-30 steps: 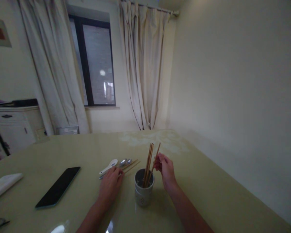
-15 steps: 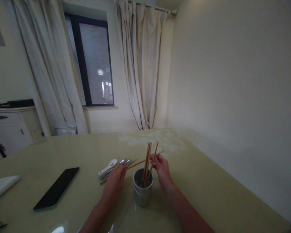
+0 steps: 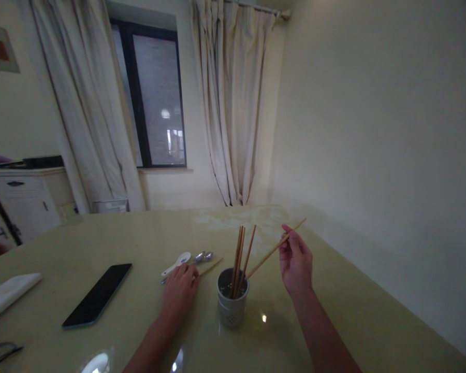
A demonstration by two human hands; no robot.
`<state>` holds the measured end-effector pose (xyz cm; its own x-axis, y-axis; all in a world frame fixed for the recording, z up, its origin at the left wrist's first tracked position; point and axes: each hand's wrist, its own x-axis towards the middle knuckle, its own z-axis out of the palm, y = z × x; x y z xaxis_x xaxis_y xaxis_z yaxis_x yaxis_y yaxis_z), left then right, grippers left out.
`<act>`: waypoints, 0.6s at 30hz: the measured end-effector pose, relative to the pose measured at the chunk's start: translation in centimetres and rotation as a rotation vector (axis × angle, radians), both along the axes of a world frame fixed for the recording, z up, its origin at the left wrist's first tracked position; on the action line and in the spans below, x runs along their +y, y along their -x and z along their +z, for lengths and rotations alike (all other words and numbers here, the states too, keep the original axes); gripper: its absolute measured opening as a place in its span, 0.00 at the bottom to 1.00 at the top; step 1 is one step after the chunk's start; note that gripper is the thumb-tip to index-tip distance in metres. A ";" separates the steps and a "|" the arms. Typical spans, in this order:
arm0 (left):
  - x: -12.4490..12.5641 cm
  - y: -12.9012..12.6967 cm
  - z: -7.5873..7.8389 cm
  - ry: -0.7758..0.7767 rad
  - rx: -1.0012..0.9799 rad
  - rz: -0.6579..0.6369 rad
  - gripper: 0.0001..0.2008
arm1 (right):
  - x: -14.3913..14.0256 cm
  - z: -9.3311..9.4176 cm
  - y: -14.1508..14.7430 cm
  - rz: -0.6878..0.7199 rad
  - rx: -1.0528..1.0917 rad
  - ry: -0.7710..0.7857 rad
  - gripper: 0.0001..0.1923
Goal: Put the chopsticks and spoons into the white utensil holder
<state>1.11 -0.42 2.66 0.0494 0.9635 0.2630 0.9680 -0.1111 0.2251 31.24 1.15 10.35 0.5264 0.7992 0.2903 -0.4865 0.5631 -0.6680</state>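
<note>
A wooden chopstick (image 3: 270, 254) slants down from my right hand (image 3: 297, 264), which pinches it near its upper end. Its lower end is at the rim of a grey patterned cup (image 3: 233, 313). Several wooden chopsticks (image 3: 238, 259) stand upright in that cup. Left of the cup, my left hand (image 3: 179, 290) rests low at the table with curled fingers closed on another chopstick (image 3: 210, 266), whose tip sticks out to the right. Just beyond this hand lie a white spoon (image 3: 183, 259) and metal spoons (image 3: 203, 256), their handles partly hidden by it.
A black phone-like slab (image 3: 99, 298) lies on the glossy table (image 3: 140, 238) at the left. Farther left are a white flat object (image 3: 11, 295) and dark scissor-like handles (image 3: 2, 352). A wall (image 3: 392, 207) runs along the table's right side.
My right hand has moved right and up with its chopstick, which now slopes to the cup's rim. My left hand has let go of that chopstick and lowered onto the one on the table.
</note>
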 end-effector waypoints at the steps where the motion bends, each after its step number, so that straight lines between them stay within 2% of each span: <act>1: -0.1 -0.1 0.1 0.008 -0.003 -0.005 0.10 | -0.3 0.1 0.6 0.052 -0.051 0.004 0.23; 4: -0.1 -0.3 0.1 0.052 -0.039 -0.031 0.12 | -0.9 0.1 2.3 0.166 -0.256 0.022 0.22; 6: 0.0 -0.3 0.0 0.060 -0.094 -0.041 0.12 | -1.1 -0.1 3.1 0.172 -0.356 0.039 0.21; 9: 0.3 -0.3 -0.5 0.021 -0.244 -0.057 0.14 | -0.8 -1.0 3.8 0.104 -0.361 0.082 0.18; 12: 0.4 -0.8 -0.9 -0.079 -0.437 -0.123 0.15 | 0.0 -2.8 4.4 0.081 -0.318 0.167 0.20; 15: 0.0 -1.7 -0.8 -0.155 -0.591 -0.274 0.15 | 0.7 -4.8 5.5 0.203 -0.362 0.291 0.23; 18: -0.7 -2.8 -0.3 -0.138 -0.672 -0.410 0.15 | 1.0 -6.2 6.8 0.423 -0.426 0.325 0.25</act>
<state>3.87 -1.09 2.35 0.1817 0.8595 0.4777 0.5056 -0.4983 0.7043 24.41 2.16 4.14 0.0427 0.9927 0.1132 -0.2779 0.1207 -0.9530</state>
